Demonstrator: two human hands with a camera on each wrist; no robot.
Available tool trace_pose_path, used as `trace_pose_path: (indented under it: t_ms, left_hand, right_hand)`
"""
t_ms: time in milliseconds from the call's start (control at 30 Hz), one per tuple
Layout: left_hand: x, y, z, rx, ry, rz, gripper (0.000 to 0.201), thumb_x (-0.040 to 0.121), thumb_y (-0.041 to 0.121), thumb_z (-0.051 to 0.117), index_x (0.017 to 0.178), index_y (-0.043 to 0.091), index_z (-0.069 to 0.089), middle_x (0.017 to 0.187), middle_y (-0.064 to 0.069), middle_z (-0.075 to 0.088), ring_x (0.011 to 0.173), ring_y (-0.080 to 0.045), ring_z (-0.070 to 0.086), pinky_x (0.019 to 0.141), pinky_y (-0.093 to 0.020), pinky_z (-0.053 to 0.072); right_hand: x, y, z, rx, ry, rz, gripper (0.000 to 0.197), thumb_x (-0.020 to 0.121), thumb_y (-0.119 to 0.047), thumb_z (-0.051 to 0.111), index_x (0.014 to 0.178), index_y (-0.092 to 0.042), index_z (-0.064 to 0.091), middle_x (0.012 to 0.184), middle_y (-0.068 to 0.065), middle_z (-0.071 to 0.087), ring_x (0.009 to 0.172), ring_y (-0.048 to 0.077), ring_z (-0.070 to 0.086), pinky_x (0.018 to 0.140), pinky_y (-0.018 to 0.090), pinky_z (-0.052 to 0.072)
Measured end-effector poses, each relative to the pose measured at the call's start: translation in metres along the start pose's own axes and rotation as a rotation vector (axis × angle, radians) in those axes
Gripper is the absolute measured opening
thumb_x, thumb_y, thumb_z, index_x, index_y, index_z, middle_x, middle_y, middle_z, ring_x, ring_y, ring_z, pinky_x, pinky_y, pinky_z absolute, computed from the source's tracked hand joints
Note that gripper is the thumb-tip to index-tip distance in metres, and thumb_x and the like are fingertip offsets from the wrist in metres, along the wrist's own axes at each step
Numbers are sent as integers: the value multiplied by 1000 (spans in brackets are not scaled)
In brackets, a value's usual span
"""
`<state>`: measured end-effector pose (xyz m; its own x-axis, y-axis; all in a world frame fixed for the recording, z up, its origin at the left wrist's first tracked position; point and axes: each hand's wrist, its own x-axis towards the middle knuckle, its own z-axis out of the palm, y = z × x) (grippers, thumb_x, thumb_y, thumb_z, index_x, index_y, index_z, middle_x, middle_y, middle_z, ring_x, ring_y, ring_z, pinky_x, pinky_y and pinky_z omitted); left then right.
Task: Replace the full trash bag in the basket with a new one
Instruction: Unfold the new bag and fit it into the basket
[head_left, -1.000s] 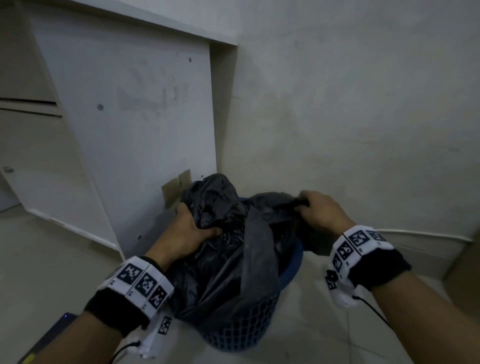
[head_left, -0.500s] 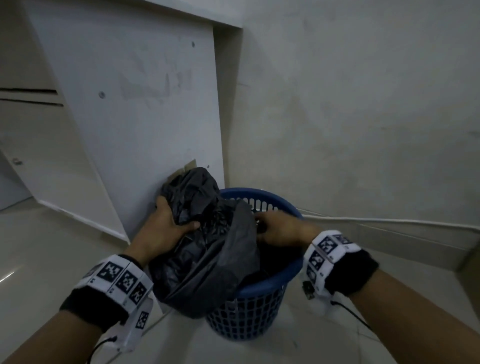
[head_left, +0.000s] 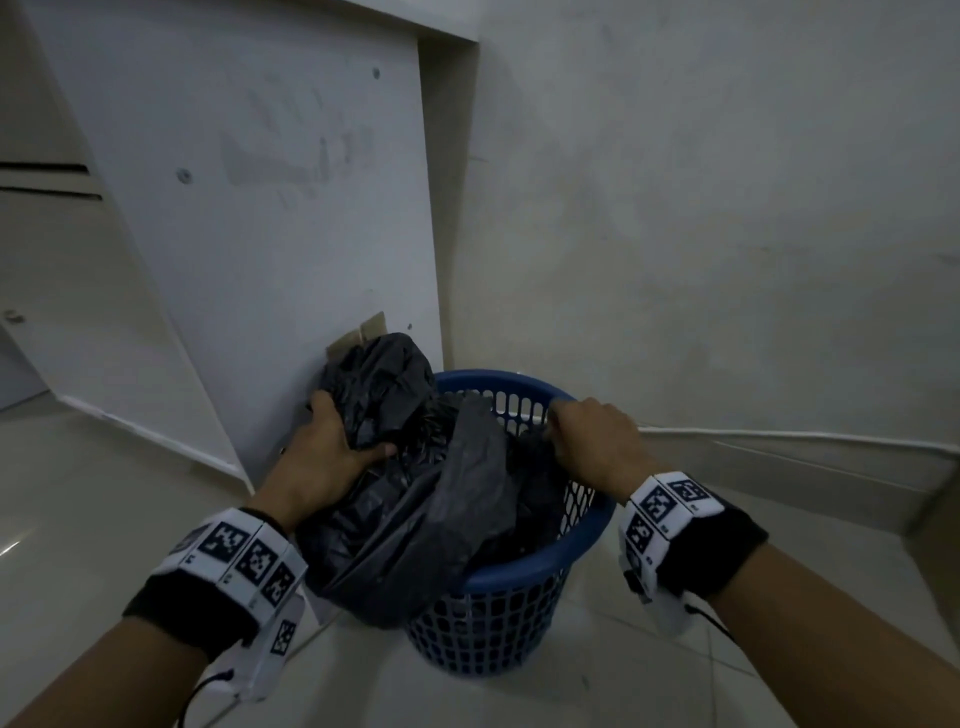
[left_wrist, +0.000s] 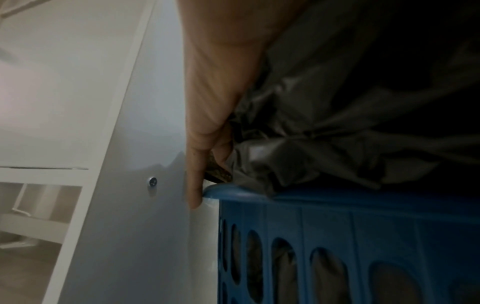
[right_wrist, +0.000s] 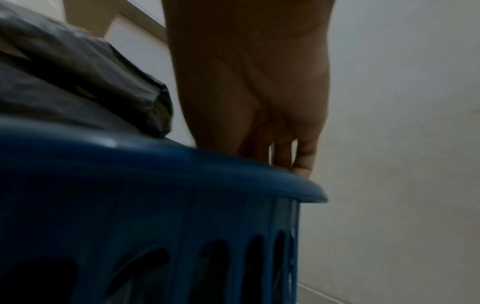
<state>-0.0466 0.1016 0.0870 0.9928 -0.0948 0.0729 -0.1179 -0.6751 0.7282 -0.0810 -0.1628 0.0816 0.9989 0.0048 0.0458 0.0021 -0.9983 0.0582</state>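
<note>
A blue perforated basket (head_left: 519, 578) stands on the floor in a corner. A black trash bag (head_left: 415, 519) bulges out over its left rim. My left hand (head_left: 332, 452) grips the bag's bunched top, fingers curled round the plastic. In the left wrist view the left hand (left_wrist: 215, 102) clutches the bag (left_wrist: 337, 123) just above the basket (left_wrist: 337, 226). My right hand (head_left: 587, 441) sits at the far right rim, fingers curled down on the bag's edge there. In the right wrist view the right hand (right_wrist: 249, 82) reaches behind the basket rim (right_wrist: 155, 174), with the bag (right_wrist: 78, 82) at the left.
A white cabinet panel (head_left: 260, 208) stands close on the basket's left, and a grey wall (head_left: 701, 208) rises behind it. A white strip (head_left: 779, 435) runs along the wall's foot. Brown cardboard pieces (head_left: 363, 332) lean behind the bag. Pale floor tiles (head_left: 649, 675) lie in front.
The right hand pulled the bag's edge off the right rim toward the middle, baring the blue rim, then went back to the right rim. The left hand kept its grip.
</note>
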Motion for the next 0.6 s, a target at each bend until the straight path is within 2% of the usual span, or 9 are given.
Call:
trace_pose_path:
  t_ms: [100,167,233,267,300,367,467,533,600]
  left_hand:
    - [-4,3,6,-12,17,-23,82,81,26,74,138,2,19,143,-14,40,127,-27,43,100,-28,33]
    - [-6,6,12,-17,26,-42,78,83,26,73,135,2,21,140,-15,42,124,-27,46,95,-26,34]
    - [-8,9,18,-3,41,-63,75,84,28,72,133,2,22,138,-17,43,121,-29,48,91,-27,36]
    - [-9,10,20,4,49,-67,75,84,29,72,133,2,22,138,-17,43,121,-29,48,90,-27,36]
    - [-10,12,22,5,56,-68,75,84,29,72,133,2,22,137,-16,43,120,-29,48,88,-26,35]
    - [-8,13,26,6,70,-69,73,84,30,72,132,3,23,136,-16,44,118,-29,49,83,-24,34]
    - [-8,17,31,-23,96,-65,74,85,32,71,133,4,23,137,-16,45,118,-31,50,82,-25,33]
    - [-8,18,31,-124,143,-85,74,85,31,70,136,5,24,138,-15,45,120,-29,49,84,-24,32]
    - [-4,14,30,-271,211,-82,75,83,34,72,136,6,29,134,-9,48,118,-22,50,87,-22,33]
  right_hand:
    - [-1,2,4,-5,-252,-76,35,102,-36,34,98,-13,61,110,10,65,104,26,58,98,39,32]
    - [3,4,-5,253,-214,-38,39,104,-34,30,99,-9,60,114,14,64,104,29,58,93,38,39]
    - [7,5,-19,574,-63,34,59,102,-52,22,108,-9,61,117,14,65,107,31,60,92,38,45]
    - [6,4,-27,719,-69,97,73,95,-65,16,114,-11,63,116,11,66,106,30,61,93,38,46]
    - [5,3,-34,816,-136,144,81,89,-74,14,115,-14,63,111,7,69,101,26,64,89,38,47]
    - [-2,-2,-43,852,-344,125,72,84,-78,28,105,-20,65,98,4,72,84,19,66,74,32,48]
    - [-2,-5,-39,897,-395,44,27,90,-42,62,84,-17,62,77,3,66,61,14,59,58,26,42]
    - [4,-1,-33,1092,-187,165,12,90,-19,62,81,-11,61,69,4,60,54,17,56,51,25,43]
    - [6,11,-31,1197,85,366,15,90,-11,55,75,-8,56,66,8,53,54,21,52,44,22,41]
